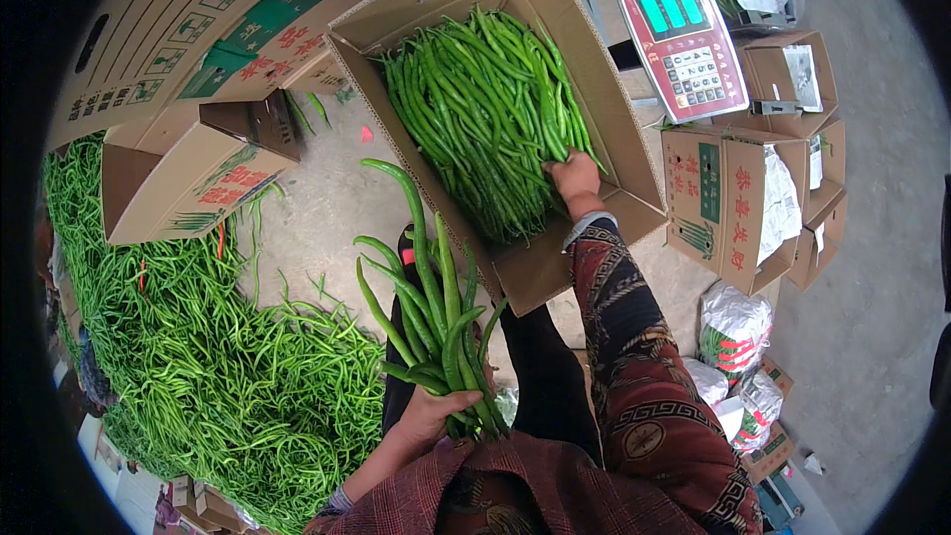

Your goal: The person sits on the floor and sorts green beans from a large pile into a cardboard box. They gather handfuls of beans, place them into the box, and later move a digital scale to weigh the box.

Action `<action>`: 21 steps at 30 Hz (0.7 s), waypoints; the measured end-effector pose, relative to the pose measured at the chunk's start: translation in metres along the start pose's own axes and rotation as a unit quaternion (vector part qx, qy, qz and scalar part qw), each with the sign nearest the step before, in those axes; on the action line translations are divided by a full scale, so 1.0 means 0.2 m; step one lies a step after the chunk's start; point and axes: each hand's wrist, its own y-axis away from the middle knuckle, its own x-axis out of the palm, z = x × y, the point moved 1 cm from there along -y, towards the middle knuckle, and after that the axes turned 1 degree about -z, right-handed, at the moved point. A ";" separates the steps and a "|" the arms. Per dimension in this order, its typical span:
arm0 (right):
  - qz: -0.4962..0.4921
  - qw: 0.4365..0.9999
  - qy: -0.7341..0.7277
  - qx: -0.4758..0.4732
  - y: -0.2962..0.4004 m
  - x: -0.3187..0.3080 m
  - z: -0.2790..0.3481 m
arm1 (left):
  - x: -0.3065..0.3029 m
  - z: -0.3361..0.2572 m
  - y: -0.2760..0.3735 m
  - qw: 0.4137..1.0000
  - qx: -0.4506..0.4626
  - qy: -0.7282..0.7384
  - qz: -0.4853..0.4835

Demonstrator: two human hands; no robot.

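Note:
My left hand (435, 416) grips a loose bunch of long green chili peppers (438, 305) close in front of my body. The peppers fan upward out of that hand, some with curved tips. Inside an open cardboard box (535, 279), my right hand (576, 180) is closed on green chili peppers at the right edge of the packed layer; its fingertips are partly hidden. The packed chili peppers (475, 119) lie mostly side by side, running lengthwise in the box.
A large heap of green chili peppers (260, 371) spreads over the floor at left. A red digital scale panel (680, 44) stands right of the box. Printed cartons (706, 208) and wrapped bags (735, 327) stand farther right. Another open carton (200, 178) rests by the heap.

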 end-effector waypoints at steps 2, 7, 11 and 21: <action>-0.049 0.997 -0.037 -0.053 0.02 -0.07 0.01 | -0.02 0.00 0.00 1.000 0.000 0.000 0.004; -0.019 0.995 -0.076 -0.060 -0.05 -0.06 -0.04 | -0.07 0.04 -0.01 0.999 -0.018 0.041 0.005; 0.043 0.999 0.012 0.011 -0.20 0.04 -0.08 | -0.05 0.01 -0.02 0.999 -0.023 0.024 0.017; -0.205 0.956 -0.097 -0.186 0.31 -0.48 0.18 | -0.07 0.02 -0.01 1.000 0.011 0.014 0.013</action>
